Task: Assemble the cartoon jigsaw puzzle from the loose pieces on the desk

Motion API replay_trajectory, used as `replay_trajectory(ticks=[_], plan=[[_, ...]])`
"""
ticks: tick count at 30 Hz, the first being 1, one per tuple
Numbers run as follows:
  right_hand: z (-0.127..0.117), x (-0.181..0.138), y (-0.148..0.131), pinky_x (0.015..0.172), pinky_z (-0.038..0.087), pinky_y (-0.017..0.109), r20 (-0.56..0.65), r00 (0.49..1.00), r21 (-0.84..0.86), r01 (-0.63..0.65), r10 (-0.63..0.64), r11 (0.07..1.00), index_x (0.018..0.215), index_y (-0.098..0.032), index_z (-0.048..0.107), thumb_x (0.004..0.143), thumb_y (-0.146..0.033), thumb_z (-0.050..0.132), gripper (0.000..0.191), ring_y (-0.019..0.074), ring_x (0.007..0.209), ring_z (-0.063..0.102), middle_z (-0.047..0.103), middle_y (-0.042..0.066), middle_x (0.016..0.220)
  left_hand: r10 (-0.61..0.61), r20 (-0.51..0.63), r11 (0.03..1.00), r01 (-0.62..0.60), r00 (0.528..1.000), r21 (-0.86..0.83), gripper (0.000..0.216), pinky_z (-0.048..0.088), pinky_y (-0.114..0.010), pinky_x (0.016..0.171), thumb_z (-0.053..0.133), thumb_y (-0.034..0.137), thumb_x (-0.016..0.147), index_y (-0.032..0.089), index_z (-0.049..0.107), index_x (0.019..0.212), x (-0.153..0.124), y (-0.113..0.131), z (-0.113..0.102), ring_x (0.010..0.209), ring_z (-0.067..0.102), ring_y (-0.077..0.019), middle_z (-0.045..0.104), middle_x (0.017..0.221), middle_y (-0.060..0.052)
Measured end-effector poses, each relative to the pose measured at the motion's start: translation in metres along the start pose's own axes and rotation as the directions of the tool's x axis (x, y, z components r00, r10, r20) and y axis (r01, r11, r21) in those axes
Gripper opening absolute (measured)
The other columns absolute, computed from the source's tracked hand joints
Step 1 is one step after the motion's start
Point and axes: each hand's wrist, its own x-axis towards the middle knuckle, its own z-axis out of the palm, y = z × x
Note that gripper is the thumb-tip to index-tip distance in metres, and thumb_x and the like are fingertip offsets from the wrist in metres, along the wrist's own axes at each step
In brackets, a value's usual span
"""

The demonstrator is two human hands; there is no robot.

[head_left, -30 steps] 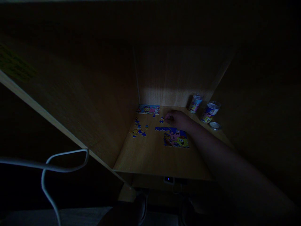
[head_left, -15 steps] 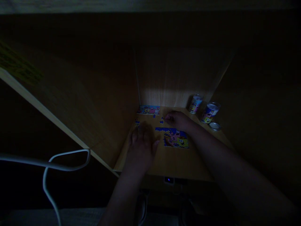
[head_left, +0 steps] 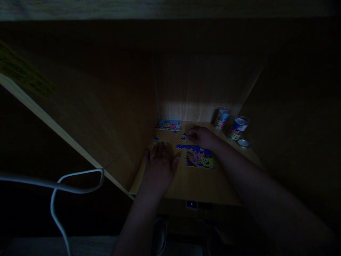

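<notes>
My left hand (head_left: 160,167) lies palm down on the wooden shelf surface with its fingers stretched and the thumb apart. Just beyond its fingertips are a small puzzle piece (head_left: 167,143) and a loose group of pieces (head_left: 156,138). My right hand (head_left: 201,136) has its fingers curled together near two blue puzzle pieces (head_left: 183,138); whatever they pinch is hidden. Below it, a partly joined puzzle (head_left: 199,158) shows yellow and pink cartoon figures, with a blue strip of joined pieces (head_left: 183,146) along its upper left.
A joined puzzle panel (head_left: 169,125) lies at the back left by the wall. Two printed cans (head_left: 221,119) (head_left: 237,128) stand at the right, with a round metal lid (head_left: 243,143) beside them. A white cable (head_left: 80,172) loops at left. The scene is dim.
My left hand's fingers have shifted and flattened, and a small piece now shows past their tips. The right hand stays almost in place, still curled.
</notes>
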Motion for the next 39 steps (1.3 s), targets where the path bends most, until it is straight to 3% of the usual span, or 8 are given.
replay_trajectory(ticks=[5, 13, 19, 23, 28, 31, 35, 39], plan=[[0.001, 0.0, 0.001, 0.081, 0.053, 0.03, -0.002, 1.0, -0.007, 0.013, -0.013, 1.0, 0.1, -0.02, 0.079, 0.101, -0.023, 0.066, 0.013, 0.021, 0.091, 0.076, 0.082, 0.008, 0.102, 0.014, -0.031, 1.0, -0.015, 0.999, -0.022, 0.061, 0.032, -0.067, 0.129, 0.042, 0.05, 0.113, 0.009, 0.052, 0.158, -0.001, -0.002, 0.002, 0.156, 0.046, -0.0392, 0.053, 0.164, -0.025], [0.003, 0.001, 0.004, 0.085, 0.054, 0.031, -0.008, 1.0, -0.006, 0.017, -0.017, 1.0, 0.103, -0.02, 0.08, 0.101, -0.026, 0.067, 0.014, 0.0219, 0.095, 0.076, 0.082, 0.008, 0.105, 0.01, -0.044, 1.0, -0.011, 0.999, -0.023, 0.05, 0.034, -0.067, 0.127, 0.051, 0.041, 0.11, 0.011, 0.061, 0.148, 0.001, 0.006, -0.015, 0.143, 0.056, -0.0405, 0.063, 0.154, -0.022], [0.003, 0.0, 0.003, 0.08, 0.053, 0.03, -0.012, 1.0, 0.003, 0.023, -0.023, 1.0, 0.101, -0.021, 0.08, 0.102, -0.026, 0.066, 0.014, 0.021, 0.09, 0.075, 0.082, 0.007, 0.101, 0.017, -0.072, 1.0, -0.018, 0.997, -0.02, 0.03, 0.044, -0.062, 0.117, 0.055, 0.036, 0.109, 0.016, 0.076, 0.106, 0.002, 0.007, -0.024, 0.116, 0.067, -0.0383, 0.079, 0.109, -0.015], [0.003, 0.001, 0.003, 0.08, 0.052, 0.029, -0.014, 1.0, 0.016, 0.015, -0.015, 1.0, 0.101, -0.02, 0.08, 0.101, -0.025, 0.068, 0.013, 0.0208, 0.091, 0.075, 0.082, 0.007, 0.102, 0.091, -0.056, 0.987, -0.097, 0.994, -0.125, 0.03, 0.051, -0.054, 0.105, 0.054, 0.031, 0.109, 0.019, 0.075, 0.092, 0.004, 0.005, -0.023, 0.107, 0.068, -0.0337, 0.077, 0.099, -0.012], [0.003, 0.0, 0.003, 0.079, 0.051, 0.029, -0.012, 1.0, 0.032, 0.018, -0.018, 0.999, 0.101, -0.019, 0.08, 0.1, -0.024, 0.068, 0.013, 0.0213, 0.09, 0.074, 0.082, 0.008, 0.101, 0.199, -0.087, 0.923, -0.217, 0.976, -0.319, 0.022, 0.055, -0.048, 0.101, 0.055, 0.021, 0.109, 0.021, 0.077, 0.11, 0.005, -0.002, -0.013, 0.11, 0.068, -0.0307, 0.079, 0.11, -0.009], [0.003, 0.001, 0.004, 0.078, 0.051, 0.03, -0.018, 1.0, 0.034, 0.026, -0.026, 0.999, 0.098, -0.019, 0.08, 0.1, -0.024, 0.067, 0.014, 0.0214, 0.087, 0.074, 0.081, 0.008, 0.098, 0.145, -0.146, 0.91, -0.19, 0.979, -0.368, 0.03, 0.055, -0.048, 0.104, 0.058, 0.01, 0.103, 0.019, 0.074, 0.126, 0.006, -0.009, -0.009, 0.114, 0.069, -0.031, 0.078, 0.121, -0.011], [0.003, 0.003, 0.002, 0.086, 0.053, 0.034, -0.057, 0.988, 0.063, 0.145, -0.141, 0.987, 0.097, -0.019, 0.081, 0.095, -0.014, 0.068, 0.014, 0.0221, 0.092, 0.073, 0.08, 0.008, 0.098, 0.03, -0.187, 0.938, -0.092, 0.982, -0.334, 0.027, 0.055, -0.049, 0.103, 0.064, 0.003, 0.092, 0.02, 0.077, 0.11, 0.007, -0.014, -0.012, 0.113, 0.068, -0.0329, 0.078, 0.118, -0.01], [0.003, 0.002, -0.01, 0.101, 0.051, 0.039, -0.105, 0.926, 0.148, 0.375, -0.363, 0.915, 0.091, -0.022, 0.083, 0.088, -0.002, 0.068, 0.026, 0.0216, 0.103, 0.069, 0.077, 0.006, 0.1, 0.106, -0.147, 0.942, -0.147, 0.983, -0.302, 0.016, 0.055, -0.052, 0.102, 0.067, 0.012, 0.096, 0.021, 0.079, 0.1, 0.006, -0.009, -0.016, 0.111, 0.068, -0.033, 0.077, 0.114, -0.009]])
